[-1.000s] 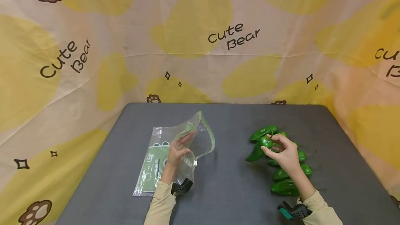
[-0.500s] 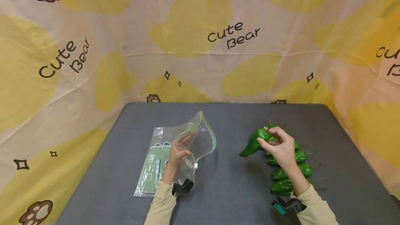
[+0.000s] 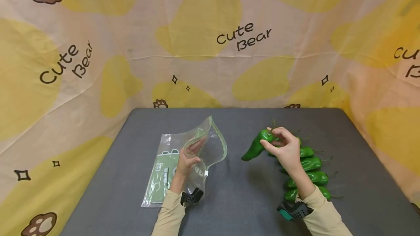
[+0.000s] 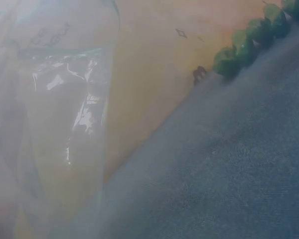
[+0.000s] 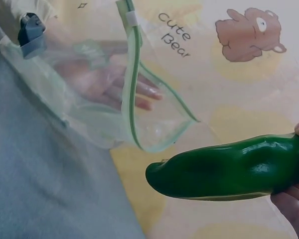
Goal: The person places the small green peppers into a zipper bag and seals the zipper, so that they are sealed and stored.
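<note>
Left of centre in the head view, a clear zip-top bag (image 3: 214,148) with green trim and a green print has its mouth spread wide, facing right. My left hand (image 3: 187,161) holds the bag near its mouth, the fingers showing through the plastic. My right hand (image 3: 287,150) pinches a green pepper (image 3: 256,146) by its stem end, between thumb and fingers. The pepper hangs over the table, its tip pointing left and down toward the bag. In the right wrist view this pepper (image 5: 224,167) lies just below the bag's mouth (image 5: 162,134).
Several more green peppers (image 3: 310,164) lie in a column on the grey table (image 3: 236,199), partly behind the right hand and forearm. A printed cloth (image 3: 197,46) rises behind the table's far edge. A white slider (image 3: 206,173) sits on the bag's zip.
My right hand has lifted the pepper away from the column and carried it left toward the bag. The left hand and the bag have stayed almost still.
</note>
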A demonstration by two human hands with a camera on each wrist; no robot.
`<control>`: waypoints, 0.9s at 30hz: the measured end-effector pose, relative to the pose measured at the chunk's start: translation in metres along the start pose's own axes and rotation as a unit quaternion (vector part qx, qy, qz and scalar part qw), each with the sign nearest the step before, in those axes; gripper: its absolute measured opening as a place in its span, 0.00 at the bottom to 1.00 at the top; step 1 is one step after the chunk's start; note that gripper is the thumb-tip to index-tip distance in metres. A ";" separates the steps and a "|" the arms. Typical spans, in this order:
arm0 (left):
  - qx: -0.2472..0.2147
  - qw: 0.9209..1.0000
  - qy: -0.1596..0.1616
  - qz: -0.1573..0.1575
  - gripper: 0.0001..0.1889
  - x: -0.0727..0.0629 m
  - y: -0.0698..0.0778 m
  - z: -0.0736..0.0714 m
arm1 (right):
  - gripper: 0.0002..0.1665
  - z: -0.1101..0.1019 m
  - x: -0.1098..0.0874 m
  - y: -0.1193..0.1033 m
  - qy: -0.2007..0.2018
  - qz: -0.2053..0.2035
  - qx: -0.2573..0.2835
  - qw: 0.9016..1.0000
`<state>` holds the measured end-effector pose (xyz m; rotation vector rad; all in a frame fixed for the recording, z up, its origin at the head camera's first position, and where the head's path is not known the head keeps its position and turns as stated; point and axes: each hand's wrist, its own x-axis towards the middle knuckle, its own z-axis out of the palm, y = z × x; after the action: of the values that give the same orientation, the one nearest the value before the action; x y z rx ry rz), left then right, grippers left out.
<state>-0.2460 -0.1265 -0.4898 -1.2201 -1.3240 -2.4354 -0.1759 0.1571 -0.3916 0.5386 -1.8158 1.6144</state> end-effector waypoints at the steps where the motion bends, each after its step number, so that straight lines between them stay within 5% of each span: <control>1: 0.003 1.000 0.002 0.000 0.30 0.000 0.000 0.000 | 0.14 0.000 0.000 0.002 -0.002 0.000 0.001 1.000; 8: 0.009 1.000 0.009 -0.001 0.30 0.003 0.001 0.001 | 0.15 0.002 0.003 0.010 0.003 0.003 0.006 1.000; 17: -0.001 1.000 0.007 0.001 0.30 0.002 0.000 0.000 | 0.19 0.016 0.015 -0.014 -0.038 -0.014 0.021 0.999; 27: -0.003 1.000 0.009 -0.005 0.30 0.000 0.001 0.000 | 0.21 0.030 0.015 -0.002 -0.027 -0.015 0.059 0.998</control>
<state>-0.2454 -0.1276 -0.4893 -1.1931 -1.3224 -2.4536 -0.1911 0.1285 -0.3815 0.6655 -1.7510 1.7095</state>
